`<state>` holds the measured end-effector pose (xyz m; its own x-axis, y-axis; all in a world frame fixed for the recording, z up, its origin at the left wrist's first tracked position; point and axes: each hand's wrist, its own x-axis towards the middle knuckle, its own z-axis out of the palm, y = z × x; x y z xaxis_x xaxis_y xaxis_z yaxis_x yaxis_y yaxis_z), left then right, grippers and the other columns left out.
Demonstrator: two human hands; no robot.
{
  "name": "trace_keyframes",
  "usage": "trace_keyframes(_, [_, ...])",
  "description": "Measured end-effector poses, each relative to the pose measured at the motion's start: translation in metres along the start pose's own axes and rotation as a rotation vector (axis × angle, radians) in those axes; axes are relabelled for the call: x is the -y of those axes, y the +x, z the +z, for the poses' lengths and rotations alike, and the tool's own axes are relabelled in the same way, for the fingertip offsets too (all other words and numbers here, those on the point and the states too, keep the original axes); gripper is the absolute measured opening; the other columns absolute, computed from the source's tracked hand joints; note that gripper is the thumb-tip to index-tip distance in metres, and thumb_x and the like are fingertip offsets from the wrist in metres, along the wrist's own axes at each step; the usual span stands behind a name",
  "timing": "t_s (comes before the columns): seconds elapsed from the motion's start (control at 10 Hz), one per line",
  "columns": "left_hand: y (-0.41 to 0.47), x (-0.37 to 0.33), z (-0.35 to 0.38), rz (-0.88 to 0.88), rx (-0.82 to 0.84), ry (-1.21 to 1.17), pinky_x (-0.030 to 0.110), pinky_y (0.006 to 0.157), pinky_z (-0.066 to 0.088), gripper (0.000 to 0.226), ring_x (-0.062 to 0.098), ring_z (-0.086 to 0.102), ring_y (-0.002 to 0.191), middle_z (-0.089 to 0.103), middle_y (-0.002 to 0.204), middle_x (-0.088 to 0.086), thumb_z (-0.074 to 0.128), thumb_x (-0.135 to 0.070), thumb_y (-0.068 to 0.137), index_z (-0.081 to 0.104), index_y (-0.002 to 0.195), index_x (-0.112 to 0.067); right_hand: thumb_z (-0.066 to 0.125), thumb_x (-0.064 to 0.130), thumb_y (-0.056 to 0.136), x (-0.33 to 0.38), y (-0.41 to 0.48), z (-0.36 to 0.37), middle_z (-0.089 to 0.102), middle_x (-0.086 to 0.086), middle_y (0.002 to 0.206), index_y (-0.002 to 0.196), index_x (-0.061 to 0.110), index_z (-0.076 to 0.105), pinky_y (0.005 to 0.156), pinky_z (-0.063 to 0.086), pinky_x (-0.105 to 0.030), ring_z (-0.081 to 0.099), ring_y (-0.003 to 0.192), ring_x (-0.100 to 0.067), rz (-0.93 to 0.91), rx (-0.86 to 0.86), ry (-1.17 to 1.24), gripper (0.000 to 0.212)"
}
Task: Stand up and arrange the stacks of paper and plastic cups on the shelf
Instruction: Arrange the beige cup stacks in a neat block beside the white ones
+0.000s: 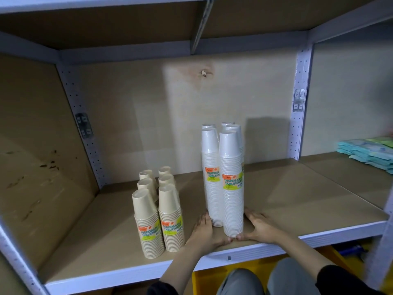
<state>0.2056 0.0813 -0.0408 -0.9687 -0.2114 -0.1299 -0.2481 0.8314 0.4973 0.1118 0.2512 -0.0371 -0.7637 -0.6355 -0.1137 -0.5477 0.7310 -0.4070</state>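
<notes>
A white perforated-metal upright [304,71] frames the brown board shelf [297,188] and its pale back panel [148,107].

The left hand [204,231] and right hand [262,227] lie flat, thumbs nearly meeting.

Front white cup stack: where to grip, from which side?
Low, near the base of the front white stack, from the right and front. It stands upright, tall and narrow, so a high grip would likely tip it; other white stacks crowd its left and back. The right hand rests there.
</notes>
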Motion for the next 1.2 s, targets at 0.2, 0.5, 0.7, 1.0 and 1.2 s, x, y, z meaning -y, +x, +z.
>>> trace_keyframes(0.2, [0.004, 0.002, 0.000, 0.017, -0.020, 0.034, 0.035, 0.121, 0.010, 0.107, 0.024, 0.005, 0.148, 0.001, 0.159, 0.011, 0.061, -0.055, 0.079, -0.002, 0.149, -0.005, 0.044, 0.094, 0.036, 0.003, -0.003, 0.000, 0.020, 0.004, 0.158, 0.150, 0.025, 0.010, 0.118, 0.014, -0.032, 0.022, 0.144, -0.014, -0.012, -0.010, 0.022, 0.138])
trace_keyframes(0.5, [0.006, 0.002, 0.001, 0.000, -0.003, 0.047, 0.035, 0.121, 0.008, 0.106, 0.024, 0.002, 0.149, -0.001, 0.160, 0.011, 0.059, -0.055, 0.080, -0.003, 0.149, -0.004, 0.035, 0.097, 0.028, 0.003, -0.004, -0.001, 0.017, 0.003, 0.159, 0.150, 0.023, 0.009, 0.118, 0.011, -0.030, 0.020, 0.145, -0.014, -0.008, 0.005, -0.006, 0.145])
trace_keyframes(0.7, [0.006, 0.002, 0.001, 0.002, -0.011, 0.047, 0.036, 0.121, 0.009, 0.104, 0.025, 0.004, 0.148, 0.001, 0.159, 0.011, 0.059, -0.054, 0.081, -0.001, 0.149, -0.004, 0.019, 0.100, 0.020, -0.003, -0.001, 0.002, 0.021, 0.003, 0.158, 0.150, 0.023, 0.013, 0.118, 0.013, -0.031, 0.023, 0.144, -0.016, -0.017, -0.020, -0.016, 0.152])
trace_keyframes(1.0, [0.001, 0.001, 0.002, -0.002, -0.010, 0.074, 0.036, 0.121, 0.010, 0.101, 0.025, 0.005, 0.148, 0.002, 0.159, 0.011, 0.056, -0.055, 0.083, -0.001, 0.149, -0.004, 0.015, 0.101, 0.021, -0.005, -0.003, 0.003, 0.013, 0.002, 0.160, 0.151, 0.020, 0.007, 0.120, 0.011, -0.031, 0.018, 0.146, -0.015, 0.008, 0.000, -0.045, 0.154])
trace_keyframes(1.2, [-0.025, -0.007, 0.004, -0.057, 0.000, 0.169, 0.033, 0.120, 0.010, 0.105, 0.022, 0.006, 0.149, 0.004, 0.160, 0.012, 0.023, -0.075, 0.076, 0.000, 0.150, -0.004, 0.011, 0.102, 0.011, -0.010, -0.028, -0.002, 0.014, -0.001, 0.160, 0.150, 0.015, 0.021, 0.119, 0.011, -0.026, 0.015, 0.147, -0.014, 0.010, 0.037, 0.016, 0.164])
